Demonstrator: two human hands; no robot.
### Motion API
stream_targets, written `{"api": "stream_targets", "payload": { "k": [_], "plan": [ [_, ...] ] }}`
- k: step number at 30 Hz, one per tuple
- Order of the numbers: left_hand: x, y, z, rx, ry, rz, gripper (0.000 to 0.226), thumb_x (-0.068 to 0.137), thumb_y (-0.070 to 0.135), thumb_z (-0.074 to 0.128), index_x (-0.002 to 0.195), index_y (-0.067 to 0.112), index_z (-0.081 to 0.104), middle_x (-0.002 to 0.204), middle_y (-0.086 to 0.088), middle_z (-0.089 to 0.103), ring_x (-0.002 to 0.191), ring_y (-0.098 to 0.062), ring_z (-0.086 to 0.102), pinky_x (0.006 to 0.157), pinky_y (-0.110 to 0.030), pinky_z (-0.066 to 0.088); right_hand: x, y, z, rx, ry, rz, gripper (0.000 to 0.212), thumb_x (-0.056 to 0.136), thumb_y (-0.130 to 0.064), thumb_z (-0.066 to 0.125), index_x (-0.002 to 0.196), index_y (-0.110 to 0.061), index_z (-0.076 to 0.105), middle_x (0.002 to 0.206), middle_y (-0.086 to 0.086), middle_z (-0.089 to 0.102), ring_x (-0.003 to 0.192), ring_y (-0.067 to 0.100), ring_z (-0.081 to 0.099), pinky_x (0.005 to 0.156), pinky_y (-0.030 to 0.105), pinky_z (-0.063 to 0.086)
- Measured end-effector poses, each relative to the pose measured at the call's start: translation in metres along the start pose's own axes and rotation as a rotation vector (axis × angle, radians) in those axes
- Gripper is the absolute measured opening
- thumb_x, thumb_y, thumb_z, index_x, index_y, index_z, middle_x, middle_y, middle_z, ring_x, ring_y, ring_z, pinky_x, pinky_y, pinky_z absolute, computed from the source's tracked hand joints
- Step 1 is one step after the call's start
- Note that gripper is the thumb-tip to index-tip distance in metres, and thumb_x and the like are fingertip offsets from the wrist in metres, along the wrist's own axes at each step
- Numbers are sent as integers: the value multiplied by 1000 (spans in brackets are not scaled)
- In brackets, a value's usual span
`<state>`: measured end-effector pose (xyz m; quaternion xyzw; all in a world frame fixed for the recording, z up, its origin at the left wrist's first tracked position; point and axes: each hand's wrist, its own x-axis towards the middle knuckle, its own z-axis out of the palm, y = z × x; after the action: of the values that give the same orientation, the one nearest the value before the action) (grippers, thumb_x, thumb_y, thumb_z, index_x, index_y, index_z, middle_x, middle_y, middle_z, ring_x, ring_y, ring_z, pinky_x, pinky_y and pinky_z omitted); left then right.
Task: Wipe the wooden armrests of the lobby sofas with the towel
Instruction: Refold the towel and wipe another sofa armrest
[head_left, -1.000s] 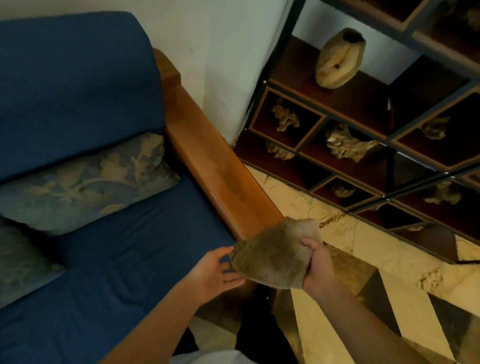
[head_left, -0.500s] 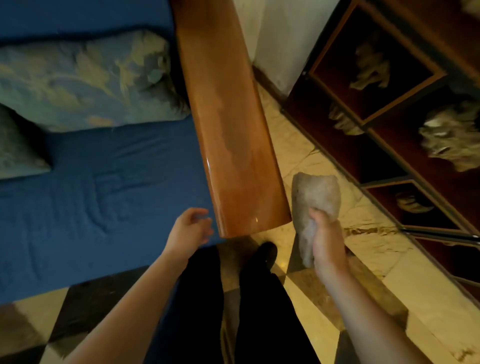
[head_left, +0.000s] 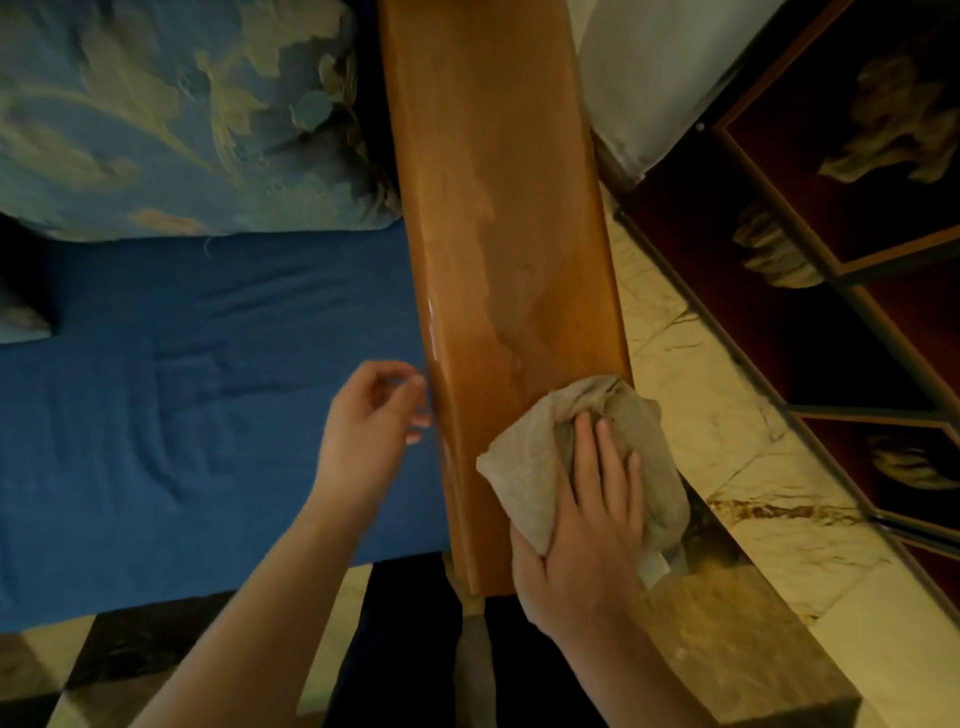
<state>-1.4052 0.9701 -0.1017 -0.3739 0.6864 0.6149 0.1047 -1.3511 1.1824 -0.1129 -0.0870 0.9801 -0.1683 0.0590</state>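
A glossy brown wooden armrest (head_left: 498, 208) runs from the top of the view down to my body, along the right side of a blue sofa seat (head_left: 208, 415). A crumpled beige towel (head_left: 524, 467) lies on the near end of the armrest. My right hand (head_left: 587, 519) presses flat on top of the towel, fingers spread over it. My left hand (head_left: 369, 431) hovers beside the armrest's left edge above the seat, fingers loosely curled, holding nothing. A paler streaked patch shows on the wood just beyond the towel.
A patterned blue-green cushion (head_left: 182, 114) leans at the back of the seat. To the right, a dark shelf unit (head_left: 831, 234) with pale ornaments stands on a cream marble floor (head_left: 701, 389). A white wall corner (head_left: 639, 78) meets the armrest's far right.
My right hand has brought the towel from beside the armrest onto its near end and flattened it there. My left hand moved up closer to the armrest's left edge. The view has closed in.
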Motion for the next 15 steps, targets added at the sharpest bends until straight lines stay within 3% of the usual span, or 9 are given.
{"api": "stream_targets", "payload": {
  "k": [3,6,8,12,15],
  "plan": [
    [37,26,-4,133,-46,76,17,95,31,67,110,36,61,92,5,70,77,-8,72,74,-38,61,24,-22,9,-2,77,62,70,99,-58,24,161,-27,13,170,3,21,157,25,16,126,56,14],
    [75,56,-9,260,-164,75,51,90,40,73,134,45,46,112,6,68,91,-10,72,82,-39,60,60,-45,13,77,195,193,70,101,-56,26,161,-22,14,168,4,26,156,22,19,126,55,17],
    [102,77,-10,307,-204,89,75,86,42,77,147,47,35,128,4,64,105,-15,70,90,-41,58,88,-60,16,120,306,331,70,100,-49,37,161,-19,19,167,4,30,156,20,21,126,52,17],
    [145,113,-7,551,-252,303,110,76,34,87,159,39,17,139,14,51,119,-16,59,92,-19,49,155,-88,22,262,528,633,66,98,-41,42,158,-15,30,163,5,37,153,19,28,125,54,19],
    [162,127,-10,789,-298,343,132,66,43,90,160,42,-3,149,-3,45,126,-24,52,102,-40,47,213,-101,22,351,647,768,66,99,-44,40,156,-12,36,161,6,40,152,19,30,125,54,19]
  ]
}}
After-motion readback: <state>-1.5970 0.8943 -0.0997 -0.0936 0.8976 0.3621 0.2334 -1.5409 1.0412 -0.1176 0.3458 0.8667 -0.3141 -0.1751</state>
